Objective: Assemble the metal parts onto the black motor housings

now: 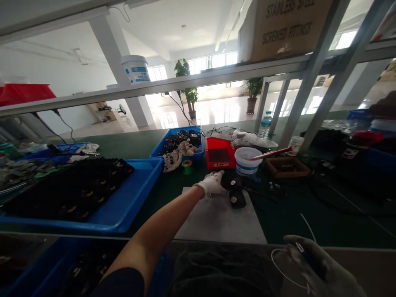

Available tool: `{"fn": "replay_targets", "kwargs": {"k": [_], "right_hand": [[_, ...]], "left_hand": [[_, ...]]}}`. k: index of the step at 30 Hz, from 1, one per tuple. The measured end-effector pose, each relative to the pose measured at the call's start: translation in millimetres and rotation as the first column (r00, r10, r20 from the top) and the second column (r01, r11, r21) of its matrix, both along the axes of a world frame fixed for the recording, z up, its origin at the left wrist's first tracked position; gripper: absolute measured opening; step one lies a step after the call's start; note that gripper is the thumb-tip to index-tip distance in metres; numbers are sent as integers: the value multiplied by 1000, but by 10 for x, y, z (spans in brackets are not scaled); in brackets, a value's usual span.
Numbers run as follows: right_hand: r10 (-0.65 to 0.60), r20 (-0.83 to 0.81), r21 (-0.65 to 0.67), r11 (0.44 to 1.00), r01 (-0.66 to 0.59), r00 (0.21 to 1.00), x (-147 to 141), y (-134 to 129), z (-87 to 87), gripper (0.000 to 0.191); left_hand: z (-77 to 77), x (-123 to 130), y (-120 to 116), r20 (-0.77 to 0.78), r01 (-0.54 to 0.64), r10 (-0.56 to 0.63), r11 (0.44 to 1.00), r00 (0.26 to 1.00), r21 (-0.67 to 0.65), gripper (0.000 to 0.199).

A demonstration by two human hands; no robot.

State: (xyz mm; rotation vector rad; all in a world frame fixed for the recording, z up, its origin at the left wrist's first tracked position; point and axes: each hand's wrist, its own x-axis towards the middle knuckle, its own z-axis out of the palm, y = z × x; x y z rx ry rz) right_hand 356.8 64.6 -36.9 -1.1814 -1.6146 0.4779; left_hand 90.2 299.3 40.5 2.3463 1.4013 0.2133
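Observation:
My left hand, in a white glove, reaches over a pale grey board on the green bench. Its fingertips lie against a black fitting, with a second black fitting just below that. Whether those fingers grip the fitting I cannot tell. At the lower right, my right hand, in a grey glove, closes around a small dark part. A thin white wire loops beside that hand. The hand is slightly blurred.
A large blue tray of black parts stands left of the board, with another blue tray behind it. Ahead are a red device, a white bucket holding a red-handled brush, and a wooden tray. Metal shelving crosses above.

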Motion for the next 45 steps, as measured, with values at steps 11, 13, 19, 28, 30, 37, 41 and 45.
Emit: {"fn": "replay_targets", "kwargs": {"k": [11, 13, 19, 28, 30, 37, 41, 45], "right_hand": [[-351, -557, -626, 773, -102, 752, -567, 77, 503, 48], [-210, -734, -551, 740, -385, 646, -850, 72, 665, 52], [-161, -874, -436, 678, -592, 458, -1269, -177, 721, 47], [-261, -652, -617, 728, -297, 712, -1441, -366, 344, 56], [-209, -589, -644, 705, -297, 780, -1425, -351, 331, 56], [-134, -555, -665, 664, -341, 821, -1397, -334, 374, 45], [-174, -482, -630, 750, -201, 859, -1484, -354, 286, 38], [-218, -405, -635, 766, -101, 888, -1531, -316, 168, 37]], "left_hand": [[613, -239, -995, 67, 321, -324, 946, 944, 47, 84], [625, -300, -1337, 152, 486, -482, 874, 863, 13, 81], [195, -573, -2077, 439, 298, -196, 938, 877, -176, 97], [-284, -508, -2664, 740, 82, 470, 816, 481, -572, 45], [-324, -508, -2674, 722, 51, 500, 805, 478, -591, 45], [-321, -552, -2682, 682, -40, 521, 808, 513, -587, 46], [-351, -526, -2663, 672, -78, 496, 831, 550, -550, 44], [-445, -492, -2618, 646, -143, 515, 831, 564, -537, 46]]}}
